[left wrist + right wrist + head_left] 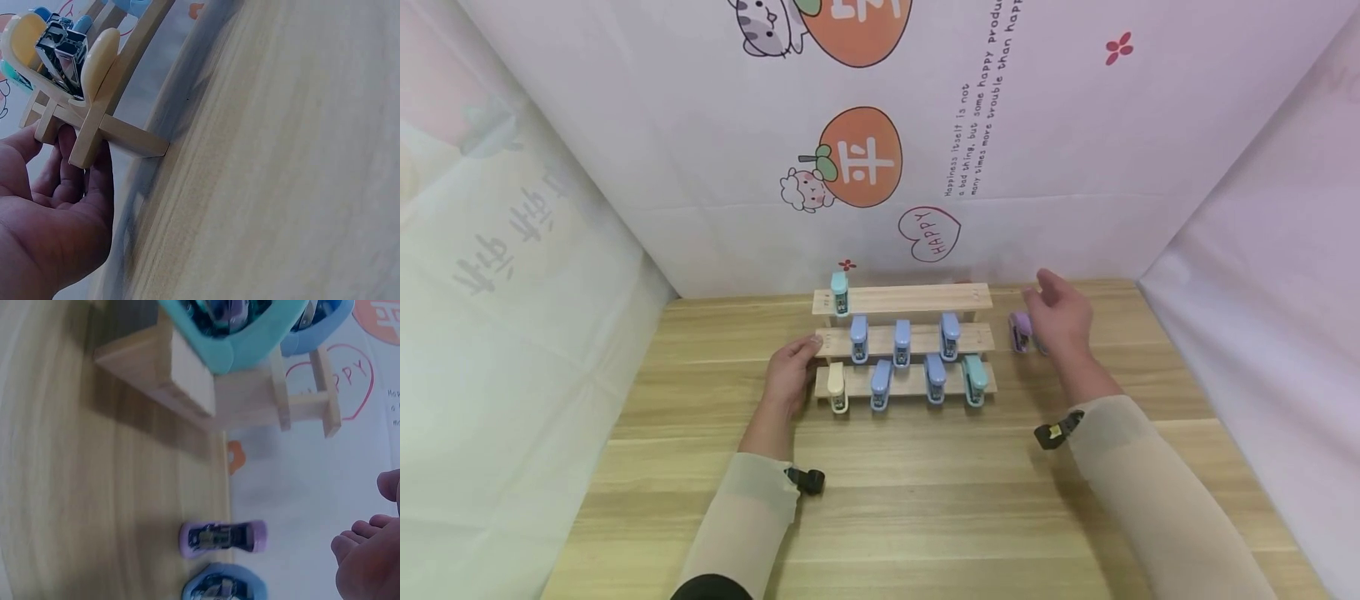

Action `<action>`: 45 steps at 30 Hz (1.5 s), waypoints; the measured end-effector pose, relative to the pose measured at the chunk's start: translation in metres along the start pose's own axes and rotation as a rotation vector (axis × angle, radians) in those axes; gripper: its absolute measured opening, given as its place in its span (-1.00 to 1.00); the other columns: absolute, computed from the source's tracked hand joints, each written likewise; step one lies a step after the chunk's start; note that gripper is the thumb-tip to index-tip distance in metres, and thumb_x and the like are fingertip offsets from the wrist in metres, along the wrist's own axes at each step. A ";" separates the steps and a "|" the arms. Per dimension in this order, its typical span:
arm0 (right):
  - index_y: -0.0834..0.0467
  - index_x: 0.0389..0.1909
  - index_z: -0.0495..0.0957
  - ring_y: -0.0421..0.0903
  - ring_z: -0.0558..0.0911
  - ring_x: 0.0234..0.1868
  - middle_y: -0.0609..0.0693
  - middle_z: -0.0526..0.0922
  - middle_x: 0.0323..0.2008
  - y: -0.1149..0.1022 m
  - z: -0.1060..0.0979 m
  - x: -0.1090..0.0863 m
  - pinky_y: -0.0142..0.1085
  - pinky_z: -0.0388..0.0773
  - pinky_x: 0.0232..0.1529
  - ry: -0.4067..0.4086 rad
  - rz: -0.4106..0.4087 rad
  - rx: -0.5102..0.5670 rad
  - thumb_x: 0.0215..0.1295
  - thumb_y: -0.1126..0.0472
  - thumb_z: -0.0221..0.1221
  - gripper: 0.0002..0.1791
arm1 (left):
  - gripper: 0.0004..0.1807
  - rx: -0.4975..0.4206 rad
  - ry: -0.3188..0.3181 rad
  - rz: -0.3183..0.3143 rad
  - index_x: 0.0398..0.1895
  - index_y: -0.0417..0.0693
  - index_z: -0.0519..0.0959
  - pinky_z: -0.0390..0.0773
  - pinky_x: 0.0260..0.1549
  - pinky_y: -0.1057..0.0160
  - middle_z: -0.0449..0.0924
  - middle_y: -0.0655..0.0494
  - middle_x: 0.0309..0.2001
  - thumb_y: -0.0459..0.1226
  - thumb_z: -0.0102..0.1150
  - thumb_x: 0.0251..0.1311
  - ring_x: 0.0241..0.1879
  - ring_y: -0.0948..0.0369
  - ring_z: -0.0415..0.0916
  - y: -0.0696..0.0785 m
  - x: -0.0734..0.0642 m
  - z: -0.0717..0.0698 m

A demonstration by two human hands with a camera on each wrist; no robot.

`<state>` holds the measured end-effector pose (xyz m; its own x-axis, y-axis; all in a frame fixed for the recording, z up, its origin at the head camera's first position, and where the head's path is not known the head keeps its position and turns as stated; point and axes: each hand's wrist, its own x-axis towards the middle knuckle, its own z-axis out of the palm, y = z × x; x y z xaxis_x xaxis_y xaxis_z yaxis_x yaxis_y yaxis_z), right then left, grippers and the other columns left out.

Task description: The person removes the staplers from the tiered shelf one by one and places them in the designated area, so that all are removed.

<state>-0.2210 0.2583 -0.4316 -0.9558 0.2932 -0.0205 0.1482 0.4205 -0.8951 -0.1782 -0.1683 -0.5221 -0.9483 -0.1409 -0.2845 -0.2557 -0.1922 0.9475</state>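
Note:
A three-tier wooden rack (910,298) holds several mini staplers. On its top tier a teal stapler (840,293) stands at the left; three blue ones, including a blue stapler (902,342), line the middle. Along the bottom are a cream stapler (837,387), two blue ones and a teal one (974,379). My left hand (788,375) grips the rack's left end, thumb and fingers around the wood. My right hand (1063,317) is raised, fingers apart from the thumb and holding nothing, over a purple stapler (219,539) and a light-blue stapler (225,584) on the table.
The wood-grain table (910,500) carries the rack near its back edge. White printed cloth (1045,150) hangs behind and at both sides. A small black camera (808,481) is strapped on the left wrist, another (1051,435) on the right.

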 end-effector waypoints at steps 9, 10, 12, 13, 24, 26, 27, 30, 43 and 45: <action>0.02 0.54 0.32 0.06 0.40 0.48 0.03 0.38 0.50 -0.013 0.010 -0.007 -0.10 0.41 0.44 -0.033 -0.035 -0.005 0.52 -0.07 0.18 -0.34 | -0.50 -0.010 0.002 -0.002 0.24 -0.23 0.59 0.62 0.20 0.15 0.63 -0.11 0.21 -0.09 0.32 0.41 0.10 0.04 0.65 0.001 -0.003 0.001; 0.02 0.54 0.32 0.06 0.40 0.48 0.03 0.38 0.50 -0.014 0.011 -0.008 -0.09 0.41 0.44 -0.035 -0.038 -0.009 0.52 -0.06 0.18 -0.34 | -0.51 -0.011 0.004 -0.002 0.24 -0.24 0.60 0.63 0.20 0.14 0.63 -0.12 0.21 -0.09 0.32 0.41 0.09 0.03 0.65 0.001 -0.004 0.001; 0.01 0.55 0.31 0.06 0.39 0.48 0.02 0.37 0.51 -0.016 0.013 -0.010 -0.09 0.41 0.44 -0.041 -0.043 -0.021 0.52 -0.08 0.17 -0.34 | -0.51 -0.009 0.007 -0.001 0.23 -0.24 0.60 0.63 0.20 0.15 0.63 -0.11 0.20 -0.09 0.31 0.41 0.10 0.03 0.65 0.001 -0.004 0.001; 0.01 0.55 0.30 0.06 0.38 0.49 0.02 0.37 0.51 -0.018 0.015 -0.011 -0.08 0.41 0.45 -0.043 -0.045 -0.027 0.52 -0.08 0.17 -0.33 | -0.51 -0.005 0.007 0.000 0.23 -0.24 0.60 0.63 0.20 0.15 0.63 -0.11 0.20 -0.09 0.31 0.41 0.10 0.03 0.65 0.001 -0.004 0.001; 0.01 0.52 0.35 0.04 0.43 0.46 0.01 0.42 0.48 -0.028 0.026 -0.015 -0.08 0.39 0.46 -0.038 -0.089 -0.048 0.51 -0.08 0.18 -0.36 | -0.50 0.001 0.010 0.005 0.24 -0.24 0.60 0.62 0.21 0.15 0.63 -0.11 0.20 -0.07 0.31 0.41 0.11 0.03 0.64 0.000 -0.004 0.001; 0.00 0.52 0.36 0.03 0.43 0.46 0.00 0.42 0.48 -0.029 0.028 -0.016 -0.08 0.38 0.46 -0.043 -0.085 -0.050 0.51 -0.09 0.19 -0.36 | -0.50 0.000 0.012 0.005 0.23 -0.23 0.60 0.63 0.20 0.15 0.63 -0.12 0.19 -0.07 0.31 0.41 0.10 0.03 0.65 0.000 -0.004 0.001; 0.00 0.52 0.35 0.03 0.43 0.46 0.00 0.41 0.48 -0.030 0.029 -0.016 -0.08 0.38 0.47 -0.046 -0.086 -0.050 0.51 -0.09 0.19 -0.35 | -0.50 0.001 0.013 0.006 0.23 -0.24 0.60 0.63 0.19 0.15 0.63 -0.12 0.19 -0.07 0.32 0.41 0.09 0.03 0.65 -0.001 -0.004 0.001; -0.03 0.53 0.35 0.03 0.42 0.47 -0.02 0.40 0.49 -0.033 0.032 -0.018 -0.07 0.39 0.46 -0.057 -0.084 -0.055 0.50 -0.13 0.19 -0.34 | -0.48 -0.002 0.015 0.013 0.24 -0.27 0.59 0.63 0.20 0.14 0.61 -0.15 0.21 -0.07 0.32 0.41 0.08 0.04 0.65 -0.001 -0.003 0.001; -0.05 0.53 0.35 0.03 0.41 0.47 -0.02 0.40 0.49 -0.046 0.046 -0.023 -0.08 0.41 0.45 -0.076 -0.086 -0.052 0.50 -0.12 0.18 -0.35 | -0.45 0.018 0.014 0.021 0.24 -0.27 0.60 0.65 0.16 0.16 0.63 -0.15 0.19 -0.04 0.34 0.39 0.12 0.01 0.64 -0.001 -0.002 0.001; -0.06 0.53 0.34 0.02 0.41 0.47 -0.03 0.40 0.50 -0.047 0.048 -0.024 -0.08 0.41 0.45 -0.079 -0.083 -0.056 0.50 -0.14 0.18 -0.34 | -0.44 0.029 0.012 0.017 0.24 -0.25 0.60 0.64 0.16 0.18 0.63 -0.13 0.19 -0.02 0.34 0.38 0.13 0.03 0.63 0.000 -0.001 0.001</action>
<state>-0.2175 0.1902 -0.4100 -0.9820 0.1882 0.0153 0.0801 0.4885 -0.8689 -0.1771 -0.1670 -0.5216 -0.9503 -0.1557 -0.2697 -0.2448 -0.1617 0.9560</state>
